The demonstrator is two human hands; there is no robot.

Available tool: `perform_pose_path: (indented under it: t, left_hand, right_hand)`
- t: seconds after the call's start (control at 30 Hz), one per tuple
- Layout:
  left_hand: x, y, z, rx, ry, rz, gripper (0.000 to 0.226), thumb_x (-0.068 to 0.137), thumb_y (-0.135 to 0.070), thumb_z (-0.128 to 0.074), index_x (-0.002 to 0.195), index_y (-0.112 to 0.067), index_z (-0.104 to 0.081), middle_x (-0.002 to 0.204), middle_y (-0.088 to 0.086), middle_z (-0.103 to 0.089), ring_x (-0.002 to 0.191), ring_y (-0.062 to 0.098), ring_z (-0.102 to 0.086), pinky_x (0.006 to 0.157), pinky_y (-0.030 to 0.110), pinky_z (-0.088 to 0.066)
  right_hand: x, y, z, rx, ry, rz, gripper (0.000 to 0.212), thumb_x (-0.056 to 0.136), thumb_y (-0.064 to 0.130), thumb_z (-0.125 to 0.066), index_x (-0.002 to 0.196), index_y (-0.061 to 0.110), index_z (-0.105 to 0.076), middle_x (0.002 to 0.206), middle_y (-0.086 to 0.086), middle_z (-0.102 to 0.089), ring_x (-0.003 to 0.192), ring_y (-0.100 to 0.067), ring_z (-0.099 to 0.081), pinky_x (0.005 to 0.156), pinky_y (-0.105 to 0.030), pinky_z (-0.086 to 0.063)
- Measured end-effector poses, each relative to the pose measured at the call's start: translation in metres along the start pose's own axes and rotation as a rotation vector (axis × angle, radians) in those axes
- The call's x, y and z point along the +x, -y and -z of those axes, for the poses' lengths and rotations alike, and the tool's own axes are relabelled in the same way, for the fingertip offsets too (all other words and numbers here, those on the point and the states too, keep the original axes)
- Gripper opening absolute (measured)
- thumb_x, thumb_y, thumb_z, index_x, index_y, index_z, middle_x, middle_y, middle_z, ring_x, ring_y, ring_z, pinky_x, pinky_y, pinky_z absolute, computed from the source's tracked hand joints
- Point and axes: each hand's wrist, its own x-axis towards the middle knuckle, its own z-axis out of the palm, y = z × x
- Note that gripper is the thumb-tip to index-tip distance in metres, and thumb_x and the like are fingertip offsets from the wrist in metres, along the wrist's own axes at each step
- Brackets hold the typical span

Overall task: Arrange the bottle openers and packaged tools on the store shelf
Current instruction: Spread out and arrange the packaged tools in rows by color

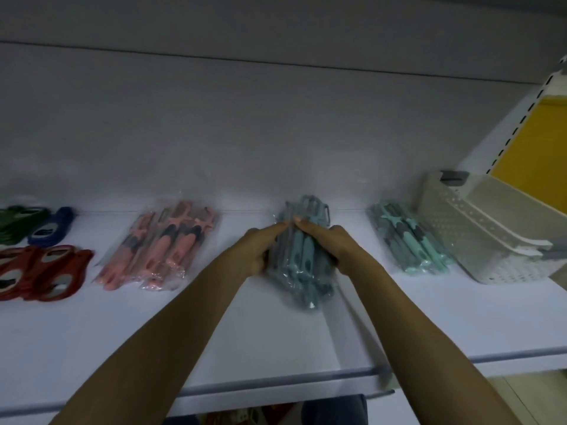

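Note:
A stack of grey-blue packaged tools (302, 259) in clear plastic lies in the middle of the white shelf (276, 338). My left hand (260, 250) presses its left side and my right hand (331, 243) presses its right side, fingertips meeting on top. A stack of pink packaged tools (156, 246) lies to the left. A stack of teal packaged tools (408, 237) lies to the right. At the far left sit red bottle openers (43, 271), a blue bottle opener (53, 227) and green bottle openers (18, 220).
Nested pale perforated plastic baskets (491, 228) stand tilted at the right end of the shelf. A slotted shelf upright (521, 115) and a yellow panel (543, 148) rise behind them. The shelf's front edge (276, 384) runs near my forearms.

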Motion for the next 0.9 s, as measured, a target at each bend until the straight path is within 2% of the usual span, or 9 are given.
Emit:
perform_pose_path:
  t: [0.1,0.2,0.37,0.47,0.53,0.6,0.7,0.8,0.9]
  left_hand:
    - [-0.003,0.0,-0.006,0.069,0.126,0.002,0.068,0.071,-0.06,-0.07,0.116,-0.009,-0.066,0.107,0.012,-0.071,0.099,0.028,-0.068,0.093,0.041,-0.052]
    - [-0.012,-0.005,-0.009,0.01,0.227,-0.005,0.07,0.076,-0.072,-0.055,0.111,-0.014,-0.07,0.108,0.015,-0.07,0.101,0.031,-0.067,0.094,0.043,-0.05]
    - [-0.026,-0.007,-0.013,0.018,0.275,-0.23,0.048,0.076,-0.042,-0.068,0.113,-0.011,-0.065,0.105,0.013,-0.071,0.096,0.028,-0.068,0.083,0.037,-0.055]
    - [-0.038,-0.014,-0.008,-0.029,0.323,-0.397,0.042,0.077,-0.031,-0.065,0.113,-0.01,-0.064,0.106,0.011,-0.071,0.099,0.026,-0.068,0.081,0.034,-0.057]
    - [-0.043,-0.016,-0.005,-0.03,0.343,-0.516,0.056,0.07,-0.033,-0.075,0.117,-0.007,-0.059,0.11,0.01,-0.07,0.101,0.024,-0.067,0.083,0.032,-0.057]
    - [-0.04,-0.013,0.001,0.043,0.36,-0.594,0.085,0.049,-0.047,-0.088,0.117,-0.006,-0.058,0.109,0.007,-0.071,0.101,0.021,-0.067,0.078,0.026,-0.056]
    - [-0.041,-0.001,0.006,0.099,0.398,-0.59,0.094,0.03,-0.052,-0.092,0.109,-0.011,-0.061,0.099,0.002,-0.074,0.094,0.017,-0.069,0.072,0.023,-0.055]
    - [-0.04,0.005,0.011,0.033,0.418,-0.559,0.088,0.048,-0.039,-0.092,0.12,-0.002,-0.057,0.116,0.015,-0.067,0.11,0.03,-0.063,0.09,0.042,-0.051]
    - [-0.046,0.005,0.006,0.026,0.342,-0.607,0.071,0.061,-0.02,-0.086,0.123,0.0,-0.056,0.12,0.018,-0.064,0.113,0.031,-0.061,0.095,0.044,-0.05]
  right_hand:
    - [-0.004,-0.01,-0.003,0.16,0.115,0.027,0.063,0.065,0.046,-0.08,0.106,0.001,-0.067,0.096,-0.014,-0.073,0.086,-0.027,-0.071,0.075,-0.034,-0.059]
    - [-0.009,-0.021,-0.01,0.21,0.13,0.13,0.047,0.073,0.031,-0.08,0.107,0.002,-0.066,0.098,-0.017,-0.073,0.09,-0.034,-0.07,0.087,-0.045,-0.056]
    - [-0.023,-0.008,-0.013,0.224,0.091,0.482,0.031,0.081,0.007,-0.072,0.109,0.007,-0.06,0.099,-0.015,-0.071,0.089,-0.03,-0.07,0.079,-0.039,-0.058]
    - [-0.033,-0.001,-0.017,0.066,-0.06,0.711,0.045,0.074,0.024,-0.078,0.112,0.018,-0.054,0.101,0.0,-0.069,0.092,-0.012,-0.068,0.078,-0.026,-0.056]
    - [-0.039,-0.003,-0.017,-0.015,-0.126,0.779,0.058,0.068,0.044,-0.075,0.118,0.029,-0.048,0.111,0.005,-0.064,0.1,-0.006,-0.065,0.083,-0.025,-0.055]
    - [-0.044,-0.008,-0.012,-0.088,-0.105,0.777,0.069,0.064,0.051,-0.074,0.124,0.035,-0.042,0.117,0.012,-0.06,0.105,-0.001,-0.061,0.086,-0.021,-0.054]
    - [-0.049,-0.02,-0.002,-0.13,-0.014,0.701,0.095,0.058,0.054,-0.081,0.137,0.027,-0.035,0.125,0.011,-0.056,0.112,-0.002,-0.058,0.09,-0.025,-0.053]
    - [-0.054,-0.027,0.003,-0.02,0.093,0.623,0.091,0.059,0.042,-0.084,0.136,0.026,-0.038,0.125,0.005,-0.058,0.113,-0.008,-0.059,0.091,-0.029,-0.054]
    - [-0.056,-0.026,-0.007,0.194,0.061,0.608,0.084,0.062,0.057,-0.078,0.127,0.013,-0.048,0.12,-0.013,-0.061,0.112,-0.028,-0.061,0.092,-0.047,-0.053]
